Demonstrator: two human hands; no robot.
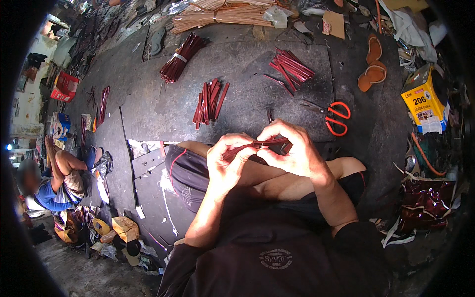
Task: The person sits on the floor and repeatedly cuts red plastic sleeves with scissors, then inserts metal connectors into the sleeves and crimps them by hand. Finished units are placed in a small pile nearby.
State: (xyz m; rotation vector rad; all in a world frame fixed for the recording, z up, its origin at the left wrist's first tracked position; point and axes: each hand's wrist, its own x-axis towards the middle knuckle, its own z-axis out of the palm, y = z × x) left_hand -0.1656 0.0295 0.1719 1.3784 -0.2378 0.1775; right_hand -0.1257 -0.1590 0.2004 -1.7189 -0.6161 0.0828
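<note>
Place type: craft workshop, floor-level. Indicators: dark work board, dark-red strip bundles, pale strip bundle, orange-handled scissors, brown sandals, cardboard scrap, second person seated low.

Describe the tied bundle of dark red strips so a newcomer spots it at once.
Start from the dark board in front of the person. On its far left part, just beyond a loose pile of red strips, lies the tied bundle. The pale band around its middle sets it apart from the two unbanded red piles nearby.
</note>
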